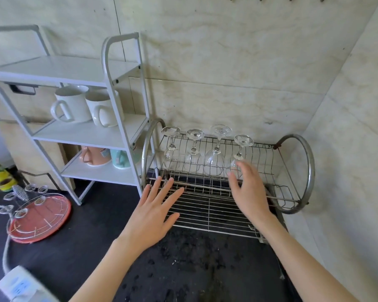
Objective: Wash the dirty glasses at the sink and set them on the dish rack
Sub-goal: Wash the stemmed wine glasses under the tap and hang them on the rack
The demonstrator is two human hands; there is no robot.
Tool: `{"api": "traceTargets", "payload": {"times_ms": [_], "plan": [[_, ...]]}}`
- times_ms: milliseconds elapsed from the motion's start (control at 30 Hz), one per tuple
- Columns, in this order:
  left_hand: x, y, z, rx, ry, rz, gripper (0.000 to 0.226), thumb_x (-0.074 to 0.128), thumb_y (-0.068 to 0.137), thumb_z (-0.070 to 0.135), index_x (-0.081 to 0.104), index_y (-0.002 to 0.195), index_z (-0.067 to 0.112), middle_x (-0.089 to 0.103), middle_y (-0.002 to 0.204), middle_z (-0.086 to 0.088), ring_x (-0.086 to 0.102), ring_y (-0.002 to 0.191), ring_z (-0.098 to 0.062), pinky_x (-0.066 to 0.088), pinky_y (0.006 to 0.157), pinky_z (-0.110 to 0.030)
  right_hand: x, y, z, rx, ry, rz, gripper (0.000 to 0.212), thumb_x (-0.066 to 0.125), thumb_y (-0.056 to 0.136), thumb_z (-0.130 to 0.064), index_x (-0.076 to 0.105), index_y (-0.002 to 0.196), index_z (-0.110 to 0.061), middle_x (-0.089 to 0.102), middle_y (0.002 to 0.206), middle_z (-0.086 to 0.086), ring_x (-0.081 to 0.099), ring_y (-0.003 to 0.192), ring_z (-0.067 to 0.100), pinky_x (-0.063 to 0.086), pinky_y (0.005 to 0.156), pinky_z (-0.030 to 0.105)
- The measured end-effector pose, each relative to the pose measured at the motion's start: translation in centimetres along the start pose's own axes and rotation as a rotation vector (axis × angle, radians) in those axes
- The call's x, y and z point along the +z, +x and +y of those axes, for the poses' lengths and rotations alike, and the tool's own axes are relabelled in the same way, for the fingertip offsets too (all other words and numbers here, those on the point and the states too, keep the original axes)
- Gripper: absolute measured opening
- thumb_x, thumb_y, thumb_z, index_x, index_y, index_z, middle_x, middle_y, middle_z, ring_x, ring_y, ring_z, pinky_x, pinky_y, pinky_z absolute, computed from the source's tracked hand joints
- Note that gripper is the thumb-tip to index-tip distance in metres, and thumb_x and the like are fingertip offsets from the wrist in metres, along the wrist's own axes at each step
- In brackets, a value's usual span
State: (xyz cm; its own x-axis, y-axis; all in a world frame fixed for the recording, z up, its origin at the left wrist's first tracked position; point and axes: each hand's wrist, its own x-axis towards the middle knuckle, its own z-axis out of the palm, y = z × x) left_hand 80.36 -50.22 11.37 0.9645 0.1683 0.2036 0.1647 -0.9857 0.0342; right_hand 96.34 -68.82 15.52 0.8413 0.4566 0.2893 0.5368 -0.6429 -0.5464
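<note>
Several clear stemmed glasses [214, 153] stand upside down in a row on the back tier of the metal dish rack [301, 171], against the wall. My right hand [249, 190] hovers with straight fingers just in front of the rightmost glass [241, 147] and holds nothing. My left hand [153, 212] is spread flat above the front left corner of the rack's lower grid, also empty. I cannot tell if either hand touches the rack.
A white shelf unit [118, 140] with white mugs [74, 105] and coloured cups stands left of the rack. A red tray with a wire holder [37, 216] lies on the dark wet counter [194, 269]. A power strip [20, 284] sits at the bottom left.
</note>
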Motion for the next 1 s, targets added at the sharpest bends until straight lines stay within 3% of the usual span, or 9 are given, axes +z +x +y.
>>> {"api": "traceTargets", "payload": {"times_ms": [133,233,400,533,633,833,1000], "plan": [[0.6,-5.0,1.6,-0.08,-0.03,0.022,0.058,0.029,0.09,0.05,0.03,0.143,0.027,0.028,0.151,-0.004,0.02,0.139,-0.032,0.025,0.107,-0.051,1.5,-6.4,-3.7,-0.215,-0.125,-0.081,0.058,0.034,0.094,-0.046,0.038,0.142,-0.013,0.038,0.148,0.003,0.033,0.137,0.016,0.018,0.113,0.027],[1.2,-10.6,1.7,-0.157,-0.049,0.044,0.059,0.03,0.09,0.052,0.033,0.142,0.025,0.03,0.15,-0.004,0.019,0.14,-0.032,0.022,0.107,-0.051,3.7,-11.6,-5.6,-0.328,-0.17,-0.165,0.06,0.033,0.093,-0.052,0.045,0.137,-0.014,0.046,0.142,0.006,0.045,0.13,0.022,0.032,0.109,0.037],[1.6,-23.3,-0.1,-0.344,-0.065,0.014,0.06,0.012,0.094,0.057,0.032,0.142,0.025,0.033,0.149,-0.005,0.015,0.139,-0.03,0.022,0.105,-0.053,7.8,-20.3,-9.9,-0.488,-0.249,-0.345,0.065,0.014,0.096,-0.057,0.046,0.136,-0.017,0.047,0.142,0.007,0.048,0.128,0.023,0.033,0.106,0.043],[0.8,-34.5,-1.1,-0.507,-0.062,-0.036,0.059,0.018,0.093,0.056,0.036,0.139,0.024,0.04,0.146,-0.007,0.02,0.136,-0.031,0.029,0.101,-0.057,10.8,-27.7,-14.1,-0.611,-0.225,-0.502,0.065,0.013,0.095,-0.058,0.041,0.138,-0.018,0.045,0.143,0.009,0.048,0.129,0.024,0.036,0.104,0.045],[-0.8,-42.0,-2.1,-0.651,-0.068,-0.081,0.063,0.011,0.093,0.059,0.038,0.137,0.023,0.042,0.144,-0.01,0.031,0.134,-0.038,0.032,0.098,-0.058,13.0,-32.3,-18.1,-0.719,-0.196,-0.578,0.065,0.011,0.095,-0.059,0.039,0.138,-0.019,0.043,0.145,0.009,0.046,0.13,0.023,0.039,0.105,0.046],[-4.4,-53.0,-5.3,-0.925,-0.045,-0.046,0.063,0.01,0.093,0.059,0.038,0.137,0.023,0.038,0.146,-0.011,0.035,0.133,-0.038,0.035,0.098,-0.058,17.2,-37.9,-28.0,-0.901,-0.071,-0.687,0.069,0.014,0.093,-0.062,0.044,0.137,-0.018,0.04,0.147,0.011,0.041,0.133,0.027,0.037,0.104,0.051],[-5.2,-58.0,-8.7,-1.1,-0.019,-0.029,0.065,0.011,0.092,0.061,0.033,0.14,0.023,0.034,0.148,-0.012,0.025,0.136,-0.036,0.026,0.102,-0.056,21.4,-39.0,-35.0,-1.008,-0.012,-0.738,0.064,0.031,0.09,-0.057,0.038,0.141,-0.019,0.033,0.151,0.01,0.032,0.138,0.025,0.018,0.111,0.045]]}}
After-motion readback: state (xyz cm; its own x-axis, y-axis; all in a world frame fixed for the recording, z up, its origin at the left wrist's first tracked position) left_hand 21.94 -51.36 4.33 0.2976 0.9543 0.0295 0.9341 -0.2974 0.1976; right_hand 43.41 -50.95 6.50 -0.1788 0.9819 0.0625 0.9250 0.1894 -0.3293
